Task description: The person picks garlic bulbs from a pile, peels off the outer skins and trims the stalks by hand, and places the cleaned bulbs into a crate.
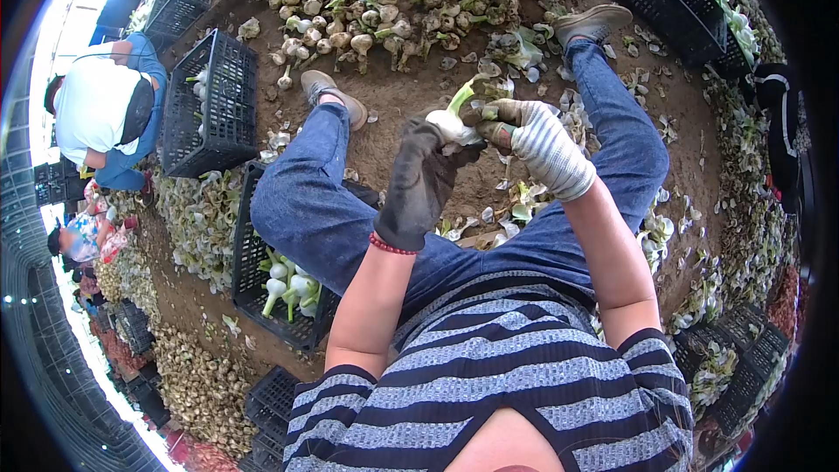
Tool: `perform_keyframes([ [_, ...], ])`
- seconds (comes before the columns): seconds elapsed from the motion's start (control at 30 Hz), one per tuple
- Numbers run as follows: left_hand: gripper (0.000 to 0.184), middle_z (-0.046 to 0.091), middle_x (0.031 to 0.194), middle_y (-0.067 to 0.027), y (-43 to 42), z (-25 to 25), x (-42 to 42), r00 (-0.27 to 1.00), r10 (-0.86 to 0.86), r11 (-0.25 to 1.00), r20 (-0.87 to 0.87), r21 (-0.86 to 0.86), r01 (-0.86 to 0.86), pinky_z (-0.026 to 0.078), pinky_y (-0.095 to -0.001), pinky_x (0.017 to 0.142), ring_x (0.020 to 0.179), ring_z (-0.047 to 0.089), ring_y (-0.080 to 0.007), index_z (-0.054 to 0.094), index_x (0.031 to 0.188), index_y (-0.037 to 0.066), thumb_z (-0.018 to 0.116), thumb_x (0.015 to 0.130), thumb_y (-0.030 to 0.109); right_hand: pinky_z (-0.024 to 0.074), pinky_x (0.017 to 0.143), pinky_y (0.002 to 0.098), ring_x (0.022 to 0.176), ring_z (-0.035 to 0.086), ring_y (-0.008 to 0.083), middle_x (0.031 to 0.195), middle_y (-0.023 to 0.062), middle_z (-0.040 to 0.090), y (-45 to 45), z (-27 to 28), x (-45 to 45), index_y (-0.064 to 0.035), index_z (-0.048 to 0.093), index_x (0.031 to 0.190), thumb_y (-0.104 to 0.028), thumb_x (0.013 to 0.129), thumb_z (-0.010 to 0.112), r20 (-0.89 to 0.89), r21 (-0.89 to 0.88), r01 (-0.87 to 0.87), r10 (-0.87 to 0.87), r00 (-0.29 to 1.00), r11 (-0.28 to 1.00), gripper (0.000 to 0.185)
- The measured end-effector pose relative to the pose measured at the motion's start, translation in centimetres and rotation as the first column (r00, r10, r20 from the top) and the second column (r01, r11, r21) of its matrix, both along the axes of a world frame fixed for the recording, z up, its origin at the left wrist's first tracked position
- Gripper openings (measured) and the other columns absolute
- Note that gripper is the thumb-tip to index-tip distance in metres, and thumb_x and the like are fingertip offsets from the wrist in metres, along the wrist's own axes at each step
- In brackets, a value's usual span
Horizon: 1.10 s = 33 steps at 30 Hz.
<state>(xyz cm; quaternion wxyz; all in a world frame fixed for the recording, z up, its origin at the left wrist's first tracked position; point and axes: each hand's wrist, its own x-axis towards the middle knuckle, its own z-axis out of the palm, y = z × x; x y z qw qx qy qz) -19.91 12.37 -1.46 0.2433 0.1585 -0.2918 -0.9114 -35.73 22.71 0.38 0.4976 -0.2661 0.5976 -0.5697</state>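
Note:
Between my two hands is a white bulb [450,126] with a green stem pointing up and to the right. My left hand [421,173], in a dark glove with a red bead bracelet at the wrist, is wrapped round the bulb from below and the left. My right hand [535,142], in a striped, soiled light glove, has its fingers pressed together at the bulb's right side, by loose outer leaves. What exactly those fingers pinch is too small to make out. Beyond them, a large pile of bulbs [384,0] lies on the soil.
A black crate [293,319] with cleaned bulbs is beside my left leg. Another crate [210,105] stands further left, near a person in a white shirt [100,109]. Crates [669,0] also stand at the upper right. Peeled leaves [717,297] litter the ground at right.

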Motion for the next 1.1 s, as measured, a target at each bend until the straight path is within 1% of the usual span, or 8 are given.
perform_keyframes([
  [0.2,0.032,0.064,0.114,-0.0098,-1.2,-1.7,-0.9,0.994,-0.104,0.991,-0.027,0.081,0.106,0.054,-0.0396,0.092,0.104,0.064,-0.0218,0.057,0.123,0.005,0.052,0.103,0.029,0.0425,0.061,0.0194,0.069,0.052,0.0012,0.083,-0.0051,0.064,0.5,1.9,-0.2,-0.0028,0.070,0.118,-0.019,0.093,0.067,-0.012,0.062,-0.042,0.043,0.999,0.997,0.029],
  [0.37,0.035,0.063,0.119,-0.0092,-1.0,-3.0,-0.3,0.990,-0.104,0.994,0.093,-0.035,0.107,0.054,-0.0360,0.093,0.106,0.063,-0.0192,0.055,0.129,0.002,0.055,0.103,0.024,0.0480,0.077,0.0237,0.083,0.059,0.0076,0.092,-0.0022,0.068,2.4,-1.5,-1.5,-0.0024,0.069,0.118,-0.020,0.093,0.068,0.108,0.143,-0.106,0.091,0.990,0.984,0.031],
  [0.43,0.039,0.063,0.123,-0.0105,-1.1,-4.0,-0.1,0.993,-0.048,0.998,0.107,-0.034,0.052,0.054,-0.0359,0.095,0.108,0.063,-0.0192,0.053,0.132,-0.001,0.055,0.103,0.024,0.0483,0.077,0.0251,0.082,0.059,0.0125,0.090,0.0012,0.066,3.5,-6.6,-2.5,-0.0029,0.067,0.120,-0.025,0.093,0.068,-0.006,0.179,-0.148,0.151,0.988,0.973,0.035],
  [0.5,0.040,0.063,0.123,-0.0104,-1.3,-3.9,-0.4,0.995,-0.002,0.999,0.102,0.043,-0.002,0.053,-0.0345,0.096,0.109,0.063,-0.0196,0.052,0.133,0.000,0.057,0.102,0.023,0.0488,0.077,0.0272,0.082,0.059,0.0158,0.090,0.0065,0.064,4.1,-10.9,-3.1,-0.0019,0.066,0.121,-0.028,0.092,0.069,-0.862,0.349,-0.048,0.341,0.375,0.936,0.039],
  [0.57,0.039,0.062,0.124,-0.0115,-0.7,-3.0,-0.2,0.999,0.007,0.997,0.050,0.072,-0.010,0.053,-0.0325,0.095,0.108,0.064,-0.0196,0.051,0.134,0.000,0.058,0.101,0.019,0.0500,0.079,0.0294,0.084,0.060,0.0165,0.095,0.0124,0.064,3.3,-7.2,-1.9,0.0001,0.066,0.119,-0.030,0.090,0.071,-0.878,0.180,-0.043,0.180,0.442,0.983,0.042],
  [0.63,0.035,0.062,0.115,-0.0084,-0.5,-1.7,-0.7,0.987,0.021,0.996,0.160,-0.085,-0.008,0.052,-0.0319,0.090,0.102,0.063,-0.0168,0.050,0.132,0.002,0.057,0.100,0.014,0.0505,0.080,0.0297,0.088,0.061,0.0137,0.095,0.0106,0.066,0.9,-1.5,-0.8,-0.0007,0.066,0.119,-0.030,0.090,0.071,-0.384,-0.014,-0.032,0.024,0.923,0.999,0.041],
  [0.67,0.035,0.062,0.115,-0.0084,-0.3,-1.2,-1.0,0.988,0.017,0.996,0.156,-0.088,-0.003,0.052,-0.0319,0.090,0.102,0.063,-0.0168,0.050,0.132,0.002,0.057,0.100,0.014,0.0507,0.078,0.0281,0.087,0.061,0.0112,0.094,0.0076,0.068,0.2,-0.9,-0.6,-0.0013,0.068,0.115,-0.025,0.090,0.070,-0.276,-0.027,-0.028,0.019,0.961,0.999,0.034],
  [1.1,0.035,0.062,0.118,-0.0104,0.8,-1.4,-1.4,1.000,0.015,0.997,0.018,0.072,-0.016,0.051,-0.0345,0.096,0.106,0.062,-0.0194,0.051,0.132,0.001,0.053,0.102,0.019,0.0537,0.071,0.0256,0.077,0.064,0.0089,0.092,0.0039,0.071,0.0,-1.6,-0.1,0.0006,0.070,0.109,-0.010,0.092,0.068,0.127,-0.043,0.153,-0.146,0.981,0.987,0.021],
])
